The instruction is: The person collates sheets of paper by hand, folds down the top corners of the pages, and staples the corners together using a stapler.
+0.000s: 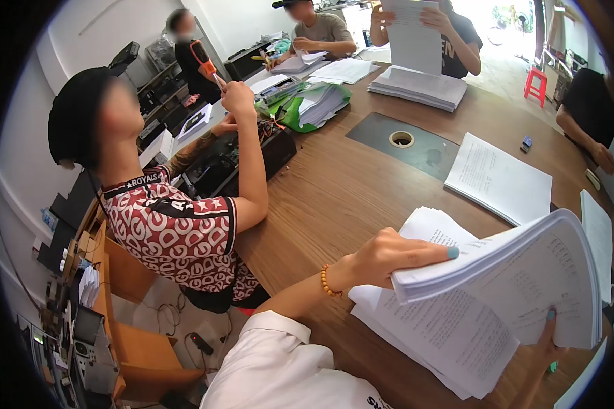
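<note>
My left hand (389, 259), with a beaded bracelet (327, 281) at the wrist, grips the left end of a thick stack of printed paper (518, 273). Its forefinger lies along the top sheet. The stack is raised and bent, its far right end curling down. My right hand (547, 344) holds the lower right part of that stack, thumb on the printed face; the other fingers are hidden behind it. Under the raised stack, loose printed sheets (436, 334) lie fanned on the wooden table (320, 204).
Another paper pile (499, 178) lies beyond my stack, near a small blue object (526, 144). A tape roll (402, 139) sits on a dark panel. To the left, a person (177, 225) holds an orange-handled tool (203, 60) over an opened computer case (252, 163). Others handle papers.
</note>
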Motion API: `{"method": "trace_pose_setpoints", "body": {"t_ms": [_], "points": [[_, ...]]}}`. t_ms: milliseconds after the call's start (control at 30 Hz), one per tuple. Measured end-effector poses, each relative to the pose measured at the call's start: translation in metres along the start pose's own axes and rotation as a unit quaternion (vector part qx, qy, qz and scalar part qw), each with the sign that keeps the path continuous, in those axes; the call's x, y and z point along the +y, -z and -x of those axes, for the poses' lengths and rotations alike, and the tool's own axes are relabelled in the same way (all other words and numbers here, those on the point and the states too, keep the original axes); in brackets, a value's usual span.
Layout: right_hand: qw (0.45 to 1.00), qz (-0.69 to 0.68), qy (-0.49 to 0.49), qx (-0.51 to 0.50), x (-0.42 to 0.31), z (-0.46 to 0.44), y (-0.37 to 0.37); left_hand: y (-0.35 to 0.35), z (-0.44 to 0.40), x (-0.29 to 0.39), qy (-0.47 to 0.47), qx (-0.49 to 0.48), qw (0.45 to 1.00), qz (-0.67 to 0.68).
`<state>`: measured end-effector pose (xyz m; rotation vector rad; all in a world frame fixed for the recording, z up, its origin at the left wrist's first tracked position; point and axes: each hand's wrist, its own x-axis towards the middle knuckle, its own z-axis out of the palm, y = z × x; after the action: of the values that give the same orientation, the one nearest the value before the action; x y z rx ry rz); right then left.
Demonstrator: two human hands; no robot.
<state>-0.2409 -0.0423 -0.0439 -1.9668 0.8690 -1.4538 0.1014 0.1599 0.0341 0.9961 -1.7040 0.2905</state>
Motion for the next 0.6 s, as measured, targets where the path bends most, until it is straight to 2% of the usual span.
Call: {"method": "trace_pose_setpoints", "body": {"t_ms": [67,100,167,267,300,333,367,400,433,500,533,567,600], "points": [[0.998,0.024,-0.059,-0.001,-0.036,0.006,-0.018,0.000,-0.003,0.006,-0.005,-0.008,1.000,0.020],[0.987,-0.082,-0.108,0.082,-0.080,0.008,-0.040,0.002,-0.002,0.008,-0.008,-0.007,1.000,0.023],[0.957,-0.182,-0.154,0.165,-0.105,0.007,-0.043,0.003,0.001,0.010,0.012,0.010,1.000,-0.005],[0.926,-0.269,-0.250,0.084,-0.095,0.002,-0.022,0.002,0.009,0.011,0.043,0.038,0.998,-0.041],[0.953,-0.248,-0.168,0.049,-0.054,0.007,-0.021,-0.002,0.015,0.014,0.055,0.049,0.996,-0.041],[0.973,-0.213,-0.089,0.017,-0.026,0.013,-0.019,0.002,0.058,0.002,0.250,0.062,0.966,0.015],[0.968,-0.220,-0.117,0.022,0.002,0.031,-0.011,0.008,0.106,-0.014,0.436,0.053,0.895,0.080],[0.963,-0.228,-0.144,0.028,0.014,0.043,-0.010,0.009,0.121,-0.025,0.434,0.034,0.891,0.127],[0.956,-0.236,-0.171,0.034,0.026,0.054,-0.009,0.009,0.131,-0.039,0.499,0.044,0.833,0.235],[0.973,-0.127,-0.080,-0.176,0.061,0.046,-0.009,0.012,0.116,-0.045,0.523,-0.022,0.817,0.243],[0.931,-0.204,-0.241,-0.185,-0.001,0.020,-0.015,0.012,0.108,-0.047,0.532,-0.056,0.808,0.246],[0.946,-0.201,-0.181,-0.179,-0.033,0.002,-0.019,0.008,0.085,-0.032,0.521,0.057,0.818,0.237],[0.957,-0.199,-0.122,-0.172,-0.066,-0.016,-0.022,0.007,0.077,-0.030,0.515,0.110,0.816,0.239]]}}
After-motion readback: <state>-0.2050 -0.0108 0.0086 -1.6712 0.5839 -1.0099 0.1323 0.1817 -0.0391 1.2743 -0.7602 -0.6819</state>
